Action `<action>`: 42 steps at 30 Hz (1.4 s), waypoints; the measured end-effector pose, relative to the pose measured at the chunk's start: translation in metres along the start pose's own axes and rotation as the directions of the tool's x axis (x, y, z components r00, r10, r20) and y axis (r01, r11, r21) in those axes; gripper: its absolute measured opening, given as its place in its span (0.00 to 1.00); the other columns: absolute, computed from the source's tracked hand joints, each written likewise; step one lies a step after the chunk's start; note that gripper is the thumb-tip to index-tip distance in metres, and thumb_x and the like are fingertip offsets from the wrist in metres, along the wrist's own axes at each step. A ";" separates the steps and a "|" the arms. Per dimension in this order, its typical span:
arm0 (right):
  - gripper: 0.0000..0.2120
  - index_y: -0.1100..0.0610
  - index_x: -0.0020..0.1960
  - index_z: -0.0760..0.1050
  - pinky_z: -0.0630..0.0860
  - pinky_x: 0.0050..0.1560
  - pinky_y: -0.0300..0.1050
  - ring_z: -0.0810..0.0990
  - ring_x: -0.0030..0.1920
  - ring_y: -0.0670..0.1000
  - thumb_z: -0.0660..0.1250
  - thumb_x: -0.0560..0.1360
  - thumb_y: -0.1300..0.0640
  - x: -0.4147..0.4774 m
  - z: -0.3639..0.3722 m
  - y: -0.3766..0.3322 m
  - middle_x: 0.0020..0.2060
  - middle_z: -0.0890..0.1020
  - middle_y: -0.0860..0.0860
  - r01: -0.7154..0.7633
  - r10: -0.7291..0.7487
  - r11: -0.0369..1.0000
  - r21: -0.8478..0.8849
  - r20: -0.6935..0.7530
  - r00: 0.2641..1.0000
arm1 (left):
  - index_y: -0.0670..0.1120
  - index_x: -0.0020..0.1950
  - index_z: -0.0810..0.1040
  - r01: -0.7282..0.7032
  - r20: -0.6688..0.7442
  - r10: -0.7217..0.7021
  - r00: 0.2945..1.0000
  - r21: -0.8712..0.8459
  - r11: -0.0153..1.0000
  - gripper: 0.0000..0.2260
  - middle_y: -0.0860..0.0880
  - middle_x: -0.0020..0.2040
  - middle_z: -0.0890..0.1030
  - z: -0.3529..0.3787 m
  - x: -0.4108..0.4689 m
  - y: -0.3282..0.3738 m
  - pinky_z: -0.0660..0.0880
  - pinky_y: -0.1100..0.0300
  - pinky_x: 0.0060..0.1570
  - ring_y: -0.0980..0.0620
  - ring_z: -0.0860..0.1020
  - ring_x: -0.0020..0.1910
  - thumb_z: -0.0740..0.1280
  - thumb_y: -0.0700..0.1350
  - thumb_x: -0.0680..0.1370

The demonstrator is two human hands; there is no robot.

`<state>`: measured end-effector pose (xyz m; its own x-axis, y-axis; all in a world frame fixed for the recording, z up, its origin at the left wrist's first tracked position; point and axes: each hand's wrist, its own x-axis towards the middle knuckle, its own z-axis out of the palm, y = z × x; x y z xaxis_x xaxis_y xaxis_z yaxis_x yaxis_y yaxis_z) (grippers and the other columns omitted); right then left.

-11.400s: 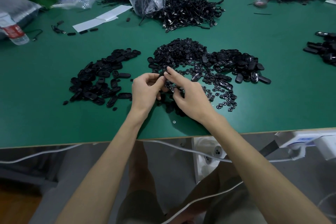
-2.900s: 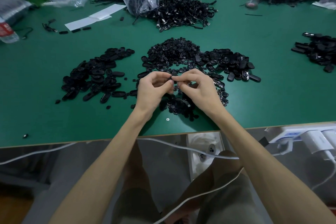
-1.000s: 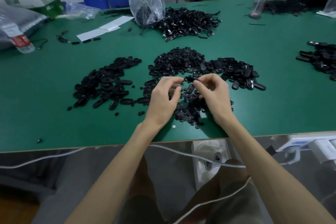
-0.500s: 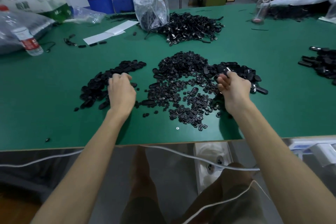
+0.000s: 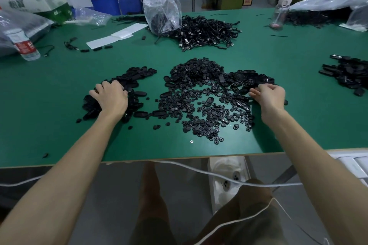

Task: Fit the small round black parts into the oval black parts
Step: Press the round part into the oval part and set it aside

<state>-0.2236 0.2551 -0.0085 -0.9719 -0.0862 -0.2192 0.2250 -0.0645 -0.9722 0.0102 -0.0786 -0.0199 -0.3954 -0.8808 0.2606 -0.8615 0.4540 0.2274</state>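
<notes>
At the centre of the green table (image 5: 59,125), directly ahead of the person, lies the heap of small round black parts (image 5: 199,109); all positions below are referred to this heap. To its left, across a strip of table, sits a pile of oval black parts (image 5: 137,74). Judged from this separation, it serves as the output pile for fitted units, though seated inserts are too small to confirm. The left hand (image 5: 111,97) rests palm down on that pile, fingers spread and lightly bent, with no part seen pinched. To the right of the heap, touching its far right edge, a second cluster of oval parts (image 5: 245,79) is probably the feed stock, placed against the round parts so that both components fall within one short reach. The right hand (image 5: 267,95) sits on the near edge of this cluster, fingers curled toward the thumb; whether a part is held between them cannot be told. Judged step: deposit left, pick a fresh oval right.
</notes>
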 end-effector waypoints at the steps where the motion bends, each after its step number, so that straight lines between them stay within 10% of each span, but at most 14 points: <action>1: 0.14 0.63 0.69 0.69 0.82 0.58 0.48 0.84 0.43 0.51 0.60 0.83 0.66 -0.001 0.000 0.002 0.46 0.80 0.53 0.035 -0.034 0.999 -0.037 0.022 0.999 | 0.44 0.59 0.81 0.003 -0.004 -0.004 1.000 -0.034 0.999 0.07 0.38 0.62 0.78 0.000 0.001 0.001 0.58 0.39 0.70 0.35 0.69 0.68 0.70 0.44 0.82; 9: 0.17 0.60 0.69 0.74 0.75 0.67 0.53 0.77 0.59 0.54 0.67 0.81 0.57 -0.026 0.011 0.004 0.60 0.78 0.58 0.481 -0.390 0.687 -0.544 0.281 0.877 | 0.46 0.53 0.77 -0.203 -0.132 0.170 0.977 -0.308 0.930 0.02 0.47 0.54 0.80 -0.008 -0.017 0.027 0.60 0.48 0.64 0.45 0.74 0.58 0.69 0.43 0.83; 13: 0.14 0.52 0.59 0.82 0.69 0.67 0.55 0.69 0.66 0.55 0.72 0.78 0.47 -0.050 0.030 0.009 0.59 0.78 0.52 0.696 -0.310 0.403 -0.594 0.627 0.715 | 0.47 0.53 0.74 -0.305 -0.179 0.251 0.951 -0.419 0.855 0.03 0.50 0.54 0.76 -0.018 -0.039 0.060 0.60 0.54 0.64 0.51 0.72 0.55 0.67 0.42 0.83; 18: 0.15 0.53 0.60 0.82 0.69 0.61 0.51 0.69 0.62 0.56 0.75 0.76 0.47 -0.062 0.038 0.022 0.55 0.77 0.52 0.766 -0.235 0.247 -0.594 0.730 0.642 | 0.46 0.55 0.74 -0.217 0.060 0.416 0.907 -0.781 0.586 0.05 0.48 0.48 0.84 -0.031 -0.072 0.089 0.81 0.61 0.49 0.56 0.84 0.42 0.69 0.40 0.82; 28: 0.06 0.55 0.47 0.80 0.72 0.57 0.50 0.73 0.55 0.54 0.75 0.77 0.54 -0.063 0.040 0.028 0.47 0.79 0.50 0.777 -0.324 0.272 -0.567 0.707 0.629 | 0.41 0.54 0.83 0.076 0.229 0.490 0.841 -0.947 0.312 0.04 0.45 0.44 0.87 -0.004 -0.122 0.109 0.79 0.62 0.37 0.53 0.85 0.39 0.70 0.35 0.81; 34: 0.04 0.55 0.47 0.81 0.74 0.44 0.41 0.80 0.44 0.48 0.75 0.77 0.56 -0.069 0.037 0.028 0.43 0.84 0.49 0.655 -0.404 0.630 -0.417 0.544 0.736 | 0.38 0.56 0.84 0.046 0.182 0.455 0.872 -0.955 0.294 0.06 0.44 0.43 0.86 0.002 -0.126 0.108 0.80 0.60 0.38 0.52 0.84 0.38 0.71 0.35 0.80; 42: 0.02 0.56 0.49 0.83 0.77 0.48 0.39 0.81 0.42 0.44 0.74 0.77 0.58 -0.071 0.042 0.036 0.41 0.85 0.48 0.527 -0.378 0.814 -0.245 0.467 0.800 | 0.38 0.62 0.83 0.009 0.168 0.488 0.857 -0.951 0.311 0.10 0.43 0.44 0.86 0.005 -0.127 0.104 0.81 0.60 0.43 0.51 0.85 0.40 0.69 0.33 0.81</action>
<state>-0.1432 0.2173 -0.0243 -0.8296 -0.5087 0.2302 -0.3465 0.1457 -0.9267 -0.0308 0.0800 -0.0341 -0.8124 -0.5557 0.1766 0.0316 0.2605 0.9649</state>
